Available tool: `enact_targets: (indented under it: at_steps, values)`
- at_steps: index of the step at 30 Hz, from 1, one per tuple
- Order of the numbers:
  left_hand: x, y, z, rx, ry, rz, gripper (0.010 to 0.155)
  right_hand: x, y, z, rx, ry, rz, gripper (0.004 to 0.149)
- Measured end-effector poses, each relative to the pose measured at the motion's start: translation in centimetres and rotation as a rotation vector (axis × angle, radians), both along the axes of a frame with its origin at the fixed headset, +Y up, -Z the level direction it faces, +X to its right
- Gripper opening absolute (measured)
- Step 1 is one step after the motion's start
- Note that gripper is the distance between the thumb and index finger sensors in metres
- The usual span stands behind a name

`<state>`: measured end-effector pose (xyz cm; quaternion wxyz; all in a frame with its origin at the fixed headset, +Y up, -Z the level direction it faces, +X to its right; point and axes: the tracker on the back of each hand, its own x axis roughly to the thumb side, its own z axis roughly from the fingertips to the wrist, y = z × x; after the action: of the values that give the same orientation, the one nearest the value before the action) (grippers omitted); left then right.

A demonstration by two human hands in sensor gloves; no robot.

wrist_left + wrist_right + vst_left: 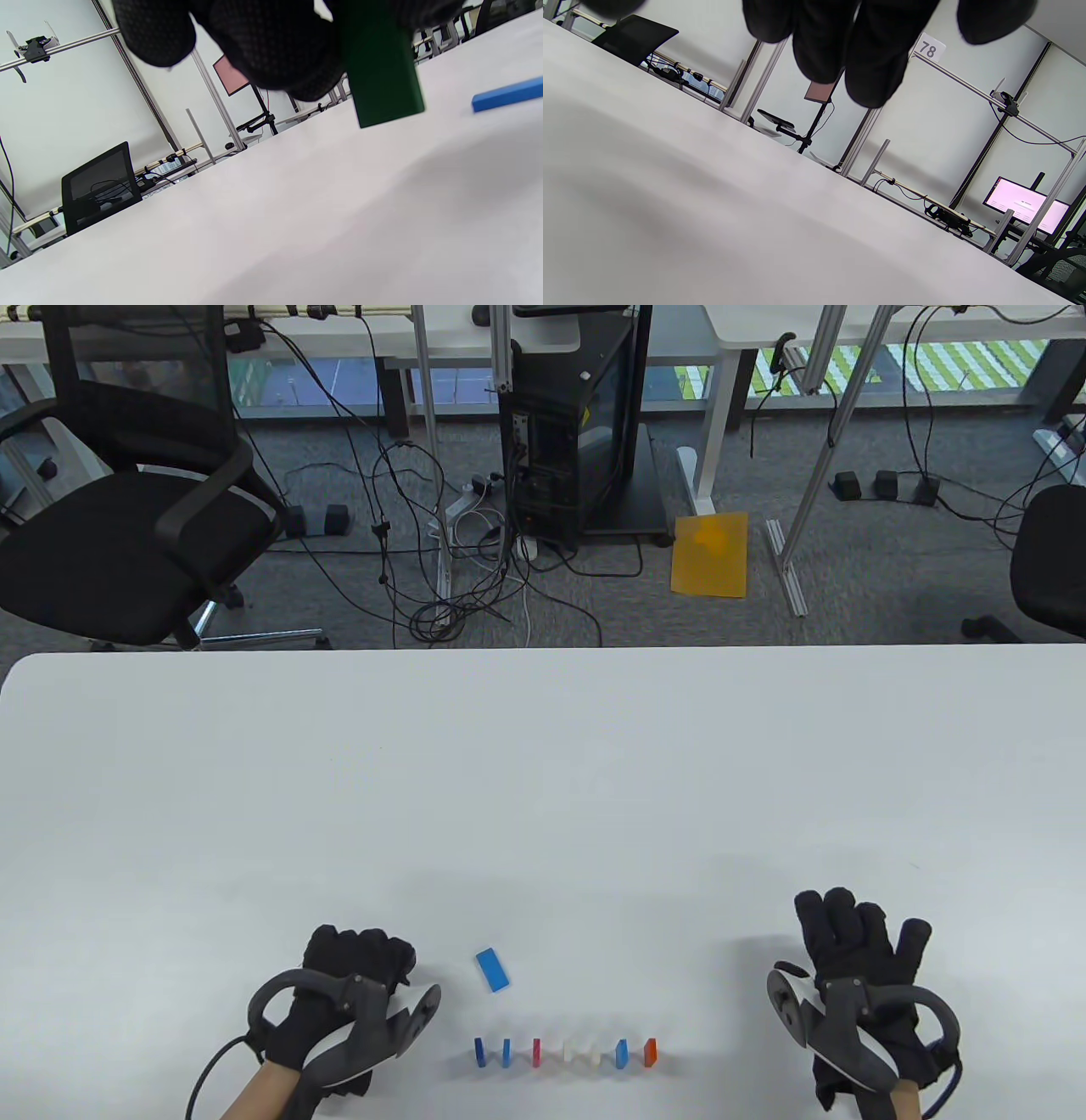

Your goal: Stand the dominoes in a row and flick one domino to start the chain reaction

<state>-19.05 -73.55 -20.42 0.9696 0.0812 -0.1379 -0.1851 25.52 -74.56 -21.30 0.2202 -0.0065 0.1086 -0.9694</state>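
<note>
Several dominoes stand in a row (565, 1052) near the table's front edge, coloured blue, red, white and orange. One blue domino (492, 969) lies flat just behind the row's left end; it also shows as the blue domino (507, 94) in the left wrist view. My left hand (386, 960) sits left of the row with its fingers (271, 46) curled round a green domino (384, 72), which hangs a little above the table. The table view hides that green piece inside the hand. Well to the right of the row, my right hand (844, 925) has straight fingers (865, 51) and holds nothing.
The white table (543, 780) stretches far behind the dominoes. Beyond its far edge are a black office chair (127, 551), a computer tower (577, 432) and tangled cables on the floor.
</note>
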Motion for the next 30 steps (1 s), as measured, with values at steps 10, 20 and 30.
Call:
enact_targets:
  at_steps: [10,20,30]
  values:
    - [-0.1,0.6,3.8,0.037,-0.137,0.108,0.058,-0.2,-0.2,0.0,-0.009,0.011,-0.005,0.088]
    - [2.0,-0.6,4.7,0.026,-0.236,0.095,0.069,-0.2,-0.3,-0.1,-0.025,0.012,0.007,0.088]
    - [3.2,-1.7,5.3,-0.021,-0.276,0.104,0.084,-0.3,-0.4,-0.1,-0.026,0.02,0.006,0.088]
